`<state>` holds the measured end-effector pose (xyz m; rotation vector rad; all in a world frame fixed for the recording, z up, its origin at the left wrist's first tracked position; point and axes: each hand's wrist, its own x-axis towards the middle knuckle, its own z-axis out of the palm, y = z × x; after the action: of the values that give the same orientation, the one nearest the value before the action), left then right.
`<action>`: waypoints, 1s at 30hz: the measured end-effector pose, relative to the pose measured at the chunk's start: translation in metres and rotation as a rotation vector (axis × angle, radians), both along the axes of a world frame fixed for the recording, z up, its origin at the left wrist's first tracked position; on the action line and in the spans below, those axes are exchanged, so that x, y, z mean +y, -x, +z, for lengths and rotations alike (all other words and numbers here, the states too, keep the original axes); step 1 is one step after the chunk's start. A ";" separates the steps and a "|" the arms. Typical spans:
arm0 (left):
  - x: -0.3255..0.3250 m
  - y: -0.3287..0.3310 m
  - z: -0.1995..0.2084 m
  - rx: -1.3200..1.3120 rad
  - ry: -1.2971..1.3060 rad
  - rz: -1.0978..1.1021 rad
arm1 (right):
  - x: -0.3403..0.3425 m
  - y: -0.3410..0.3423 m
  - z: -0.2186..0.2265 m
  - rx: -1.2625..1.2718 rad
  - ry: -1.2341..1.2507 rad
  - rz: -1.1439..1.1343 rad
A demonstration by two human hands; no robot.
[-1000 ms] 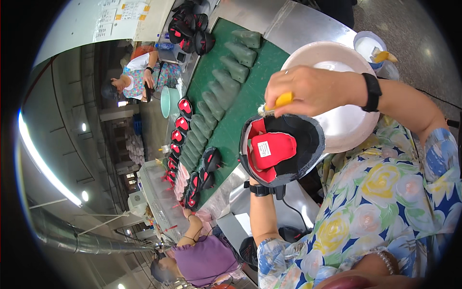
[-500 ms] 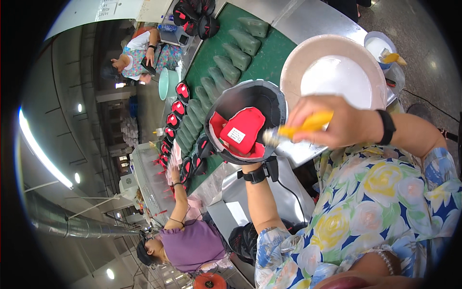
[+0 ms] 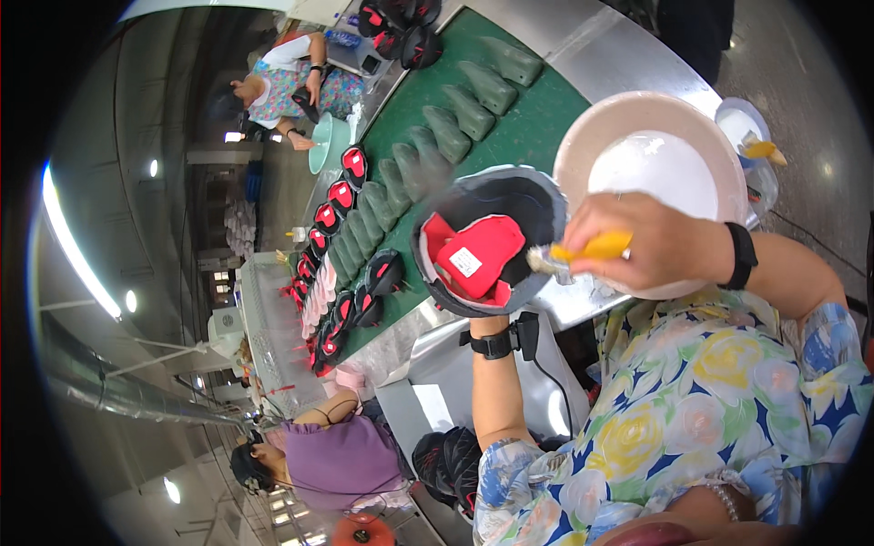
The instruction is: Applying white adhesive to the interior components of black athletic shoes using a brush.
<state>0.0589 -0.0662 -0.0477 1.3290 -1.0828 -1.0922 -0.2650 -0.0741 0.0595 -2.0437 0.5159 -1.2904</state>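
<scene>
Over the table's edge I hold up a black shoe upper with a grey rim; its opening faces me. Inside show a red tongue-shaped lining and a white label. My left hand supports it from beneath, fingers hidden behind the upper. Closed around the yellow handle of a brush is my right hand. The pale bristles are at the upper's right inner edge; whether they touch it I cannot tell. Just beyond my right hand stands a wide beige basin of white liquid.
Grey-green foot-shaped forms line a green belt, with black-and-red uppers beside them. A tub with a yellow-handled brush stands right of the basin. One co-worker wears purple; another sits by a mint basin.
The whole view has shifted. My brush stays near the upper's right edge. The co-worker in purple has drawn an arm back from the belt; the far co-worker's hand has reached the mint basin.
</scene>
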 end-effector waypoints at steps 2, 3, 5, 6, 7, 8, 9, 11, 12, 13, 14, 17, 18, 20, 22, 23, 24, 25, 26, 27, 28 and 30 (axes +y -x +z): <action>-0.001 -0.015 -0.009 0.028 -0.007 0.051 | -0.007 -0.007 0.004 0.092 0.080 -0.052; -0.001 -0.026 -0.014 -0.020 0.039 0.070 | -0.014 -0.007 0.005 0.137 0.097 -0.095; -0.003 -0.055 -0.024 0.075 -0.013 0.181 | -0.021 0.007 0.005 -0.024 -0.113 -0.176; -0.003 -0.071 -0.027 0.080 -0.005 0.234 | -0.022 0.019 0.007 0.021 -0.161 -0.242; -0.004 -0.089 -0.033 0.066 0.000 0.283 | -0.023 0.030 0.003 0.033 -0.193 -0.300; -0.007 -0.106 -0.038 -0.092 -0.037 0.355 | -0.024 0.042 0.001 0.066 -0.201 -0.311; -0.011 -0.124 -0.043 -0.176 0.065 0.313 | -0.025 0.051 -0.003 0.108 -0.237 -0.350; -0.025 -0.162 -0.054 0.239 -0.004 0.390 | -0.024 0.062 -0.015 0.086 -0.346 -0.338; -0.032 -0.182 -0.063 0.303 0.004 0.386 | -0.024 0.065 -0.021 0.127 -0.384 -0.346; -0.041 -0.198 -0.071 0.313 -0.024 0.419 | -0.024 0.067 -0.026 0.147 -0.412 -0.340; -0.052 -0.217 -0.081 0.300 0.061 0.447 | -0.026 0.066 -0.031 0.178 -0.416 -0.346; -0.086 -0.269 -0.109 0.259 0.154 0.564 | -0.033 0.062 -0.045 0.273 -0.495 -0.383; -0.090 -0.283 -0.116 -0.117 -0.020 0.647 | -0.034 0.060 -0.048 0.278 -0.549 -0.388; -0.087 -0.303 -0.125 -0.631 -0.395 0.756 | -0.037 0.059 -0.051 0.328 -0.574 -0.368; -0.072 -0.316 -0.118 -0.718 -0.379 0.827 | -0.043 0.058 -0.049 0.343 -0.583 -0.350; -0.055 -0.327 -0.105 -0.719 -0.234 0.747 | -0.045 0.058 -0.046 0.322 -0.598 -0.305; -0.037 -0.336 -0.088 -0.798 -0.219 0.699 | -0.049 0.058 -0.041 0.429 -0.460 -0.262; -0.011 -0.343 -0.070 -0.859 -0.295 0.734 | -0.055 0.056 -0.037 0.513 -0.516 -0.225; 0.015 -0.348 -0.051 -0.928 -0.201 0.787 | -0.060 0.053 -0.032 0.508 -0.491 -0.208; 0.054 -0.357 -0.027 -1.100 -0.107 0.724 | -0.062 0.051 -0.027 0.492 -0.470 -0.195; 0.096 -0.365 -0.002 -1.319 -0.262 0.690 | -0.067 0.046 -0.025 0.479 -0.518 -0.163; 0.194 -0.363 0.035 -1.485 -0.641 0.712 | -0.064 0.042 -0.018 0.509 -0.327 -0.198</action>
<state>0.4215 0.1279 -0.0130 2.8984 -1.0144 0.3342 -0.3066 -0.1383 0.0416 -2.0637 1.1052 -0.7116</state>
